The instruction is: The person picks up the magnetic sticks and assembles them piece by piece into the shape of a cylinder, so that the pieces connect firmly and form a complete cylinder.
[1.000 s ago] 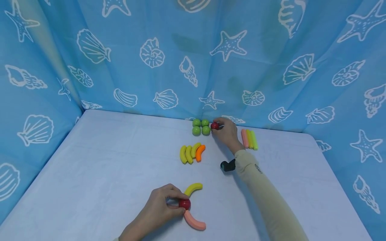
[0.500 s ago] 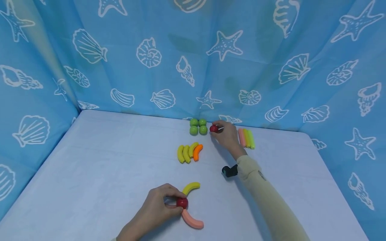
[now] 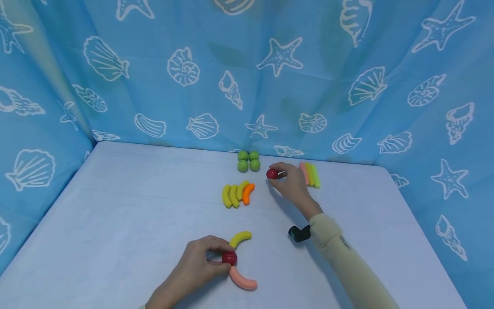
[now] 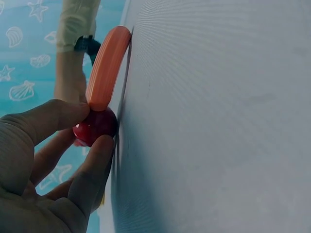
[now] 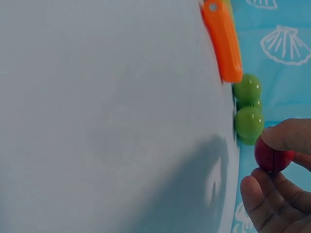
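Red ball (image 3: 272, 174) | right fingers (image 5: 252, 191) pinched round it | nearer red ball (image 3: 229, 258) | left fingers (image 4: 98, 156) pinched round it | touches pink piece (image 3: 243, 280)

Left hand (image 3: 200, 259), near, set in a pinch; right hand (image 3: 291, 183), farther and rightward, likewise pinching, sleeved forearm (image 3: 349, 257) outstretched.

Two red balls (image 3: 229, 258), four green balls (image 3: 242, 166), four yellow curved sticks (image 3: 226, 196), one orange curved stick (image 3: 248, 194), one pink curved stick (image 3: 242, 280); apparently three straight sticks (image 3: 310, 175).

The 2 red balls (image 4: 99, 126) (image 5: 269, 157) look smooth and glossy, the curtain (image 3: 216, 38) matt cloth.
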A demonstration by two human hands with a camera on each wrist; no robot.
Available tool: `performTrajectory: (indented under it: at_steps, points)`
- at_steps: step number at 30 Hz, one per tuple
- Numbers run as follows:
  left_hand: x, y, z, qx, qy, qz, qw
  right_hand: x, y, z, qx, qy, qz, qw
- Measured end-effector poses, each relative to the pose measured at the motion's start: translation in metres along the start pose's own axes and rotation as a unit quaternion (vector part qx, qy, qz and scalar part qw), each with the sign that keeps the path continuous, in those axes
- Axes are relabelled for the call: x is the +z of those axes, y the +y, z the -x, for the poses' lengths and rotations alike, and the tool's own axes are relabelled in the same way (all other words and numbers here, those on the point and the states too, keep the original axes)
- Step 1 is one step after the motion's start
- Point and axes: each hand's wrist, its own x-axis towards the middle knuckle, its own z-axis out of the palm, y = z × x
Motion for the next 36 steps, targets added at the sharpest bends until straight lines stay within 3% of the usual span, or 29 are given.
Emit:
performTrajectory:
  at_steps: [17,26,36]
  points:
    - [0.001,0.000,0.000,-0.002,0.002,0.004,1.0000,-0.011,-0.001,0.055,-0.061,0.000,-0.017,0.9980]
    - [0.001,0.003,0.001,-0.004,0.005,-0.006,1.0000,-0.010,-0.007,0.087,-0.078,-0.022,-0.005,0.9967]
    - [0.001,0.005,0.000,-0.030,-0.006,0.003,0.9995,-0.009,-0.010,0.113,-0.100,-0.022,-0.012,0.9947]
